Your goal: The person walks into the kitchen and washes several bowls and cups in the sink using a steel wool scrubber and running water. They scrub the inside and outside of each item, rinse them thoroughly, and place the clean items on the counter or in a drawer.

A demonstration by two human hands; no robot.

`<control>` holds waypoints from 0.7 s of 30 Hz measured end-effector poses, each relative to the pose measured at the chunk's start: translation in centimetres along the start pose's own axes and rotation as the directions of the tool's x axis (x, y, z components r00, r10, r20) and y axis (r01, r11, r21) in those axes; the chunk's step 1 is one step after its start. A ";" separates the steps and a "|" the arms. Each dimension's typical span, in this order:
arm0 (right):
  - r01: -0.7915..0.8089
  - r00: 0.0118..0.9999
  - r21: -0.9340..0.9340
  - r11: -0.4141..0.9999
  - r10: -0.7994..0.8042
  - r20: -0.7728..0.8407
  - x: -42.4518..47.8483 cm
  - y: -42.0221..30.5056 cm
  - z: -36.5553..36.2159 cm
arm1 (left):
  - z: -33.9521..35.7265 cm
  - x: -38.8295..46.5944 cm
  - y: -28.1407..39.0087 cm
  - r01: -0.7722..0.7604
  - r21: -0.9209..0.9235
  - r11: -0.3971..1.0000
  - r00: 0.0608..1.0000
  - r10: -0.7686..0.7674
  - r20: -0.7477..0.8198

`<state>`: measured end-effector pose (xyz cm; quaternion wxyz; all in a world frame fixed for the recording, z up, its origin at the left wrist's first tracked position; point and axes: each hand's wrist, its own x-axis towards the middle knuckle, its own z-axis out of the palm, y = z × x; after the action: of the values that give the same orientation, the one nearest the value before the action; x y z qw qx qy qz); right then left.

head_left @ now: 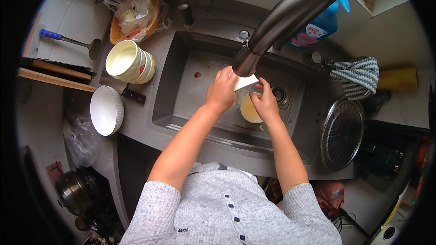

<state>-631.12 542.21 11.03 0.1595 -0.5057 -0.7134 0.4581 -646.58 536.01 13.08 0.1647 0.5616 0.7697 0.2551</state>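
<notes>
Under the tap, my left hand (222, 90) grips a white, straight-edged piece (246, 82) over the sink (197, 92). What it is made of is not clear, and the tap's spout hides its upper part. My right hand (266, 103) is at its right corner, thumb and fingers spread. Whether the fingertips press on the piece, I cannot tell. Partly behind the right hand, a round bowl (249, 109) of cloudy yellowish liquid rests on the sink floor. The metal tap (296, 17) arches over both hands.
Left of the sink stand stacked cream bowls (124, 61), a white ribbed bowl (107, 110) and a dark-handled knife (134, 96). An orange basket (115, 29) holds plastic bags. Rightward are a blue soap bottle (322, 25), a striped cloth (356, 75) and a round metal lid (342, 132).
</notes>
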 end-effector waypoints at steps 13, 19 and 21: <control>0.298 0.951 -0.294 0.908 -0.258 0.168 4.1 -3.2 -0.8 | -1.9 1.9 -5.4 -0.148 0.233 0.961 0.892 0.232 -0.388; 0.053 0.932 -0.608 0.792 0.179 0.314 2.1 4.7 -1.0 | -3.2 10.3 -7.0 0.316 -0.365 0.876 0.749 -0.466 -0.471; 0.100 0.881 -0.647 0.756 0.236 0.411 -1.3 5.5 0.0 | -3.9 12.5 -6.4 0.381 -0.885 0.266 0.719 -0.687 0.104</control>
<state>-627.41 541.50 6.86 -0.2208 -0.4294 -0.8245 0.2950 -657.64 545.51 12.93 0.3792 0.0539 0.6906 0.6135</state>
